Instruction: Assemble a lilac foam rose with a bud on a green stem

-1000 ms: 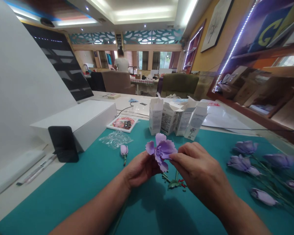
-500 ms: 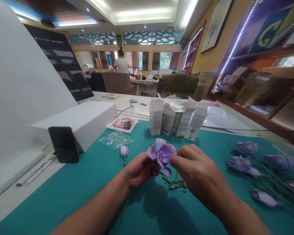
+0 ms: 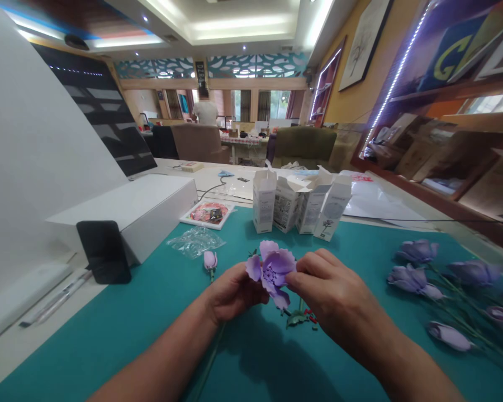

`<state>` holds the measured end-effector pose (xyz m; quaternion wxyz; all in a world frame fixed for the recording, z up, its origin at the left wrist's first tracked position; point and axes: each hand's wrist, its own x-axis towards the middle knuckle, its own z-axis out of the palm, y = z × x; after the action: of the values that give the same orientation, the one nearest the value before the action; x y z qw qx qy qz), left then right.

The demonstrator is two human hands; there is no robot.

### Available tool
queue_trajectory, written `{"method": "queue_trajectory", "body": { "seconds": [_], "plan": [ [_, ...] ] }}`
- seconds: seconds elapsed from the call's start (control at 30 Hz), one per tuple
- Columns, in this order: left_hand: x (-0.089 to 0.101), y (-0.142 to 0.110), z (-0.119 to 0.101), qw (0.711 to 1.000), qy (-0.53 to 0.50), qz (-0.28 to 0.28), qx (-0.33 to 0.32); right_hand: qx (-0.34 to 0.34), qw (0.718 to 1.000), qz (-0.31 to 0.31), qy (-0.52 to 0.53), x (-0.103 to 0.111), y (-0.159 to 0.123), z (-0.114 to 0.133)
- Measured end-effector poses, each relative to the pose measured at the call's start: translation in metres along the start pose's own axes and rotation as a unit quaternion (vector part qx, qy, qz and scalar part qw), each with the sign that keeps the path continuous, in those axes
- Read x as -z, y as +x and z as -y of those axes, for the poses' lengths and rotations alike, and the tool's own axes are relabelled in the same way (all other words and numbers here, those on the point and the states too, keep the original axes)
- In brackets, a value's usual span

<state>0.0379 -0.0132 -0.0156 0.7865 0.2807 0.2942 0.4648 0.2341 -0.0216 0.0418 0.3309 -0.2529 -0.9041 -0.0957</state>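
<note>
A purple artificial flower (image 3: 274,268) with several open petals is held above the green mat. My left hand (image 3: 237,293) is closed around its underside from the left, and the grip point is partly hidden behind the petals. From the right, my right hand (image 3: 327,285) pinches a petal's edge between thumb and fingers. Under the flower lie a green leaf piece (image 3: 297,319) and several small red and green bits (image 3: 311,317). A closed lilac bud (image 3: 210,260) on a green stem rests just left of my left hand.
Several opened white boxes (image 3: 263,201) stand behind the flower. Finished purple flowers (image 3: 411,278) lie at the right. To the left are crumpled clear plastic (image 3: 196,241), a white-framed tray (image 3: 207,215), a black phone (image 3: 103,252) and a large white box (image 3: 155,223). Far back stands a person (image 3: 206,113).
The view has shifted slightly. The flower has tilted a little in my hands, its lower petal dropping. Both hands keep about the same hold on it.
</note>
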Motion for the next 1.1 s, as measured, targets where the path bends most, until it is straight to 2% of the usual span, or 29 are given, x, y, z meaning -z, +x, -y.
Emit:
{"method": "queue_trajectory", "body": {
  "seconds": [0.2, 0.37, 0.5, 0.57, 0.77, 0.87, 1.0, 1.1],
  "plan": [
    [-0.001, -0.001, -0.001, 1.0, 0.004, 0.002, 0.003, 0.041, 0.999, 0.017, -0.004, 0.003, 0.002, -0.003],
    [-0.001, -0.001, -0.001, 0.999, 0.035, 0.005, 0.004, 0.027, 1.0, -0.003, 0.003, 0.003, 0.004, 0.001],
    [-0.001, -0.001, 0.0, 0.999, 0.032, 0.004, 0.001, 0.023, 1.0, 0.018, -0.004, 0.003, 0.004, 0.002],
    [-0.001, -0.001, 0.0, 1.0, 0.031, 0.002, -0.001, 0.003, 1.0, 0.018, 0.018, 0.006, 0.005, -0.001],
    [-0.006, -0.002, -0.002, 0.999, 0.023, 0.005, -0.03, -0.135, 0.982, -0.028, 0.129, 0.022, 0.005, -0.011],
    [-0.009, -0.003, -0.004, 0.998, 0.054, 0.006, -0.038, -0.131, 0.982, -0.034, 0.13, 0.019, 0.006, -0.008],
    [-0.008, -0.001, -0.002, 0.997, 0.062, -0.002, -0.045, -0.119, 0.984, 0.008, 0.132, 0.014, 0.006, -0.005],
    [-0.003, 0.001, -0.002, 0.998, 0.033, -0.006, -0.049, -0.133, 0.979, 0.013, 0.156, 0.02, 0.004, -0.017]
  ]
}}
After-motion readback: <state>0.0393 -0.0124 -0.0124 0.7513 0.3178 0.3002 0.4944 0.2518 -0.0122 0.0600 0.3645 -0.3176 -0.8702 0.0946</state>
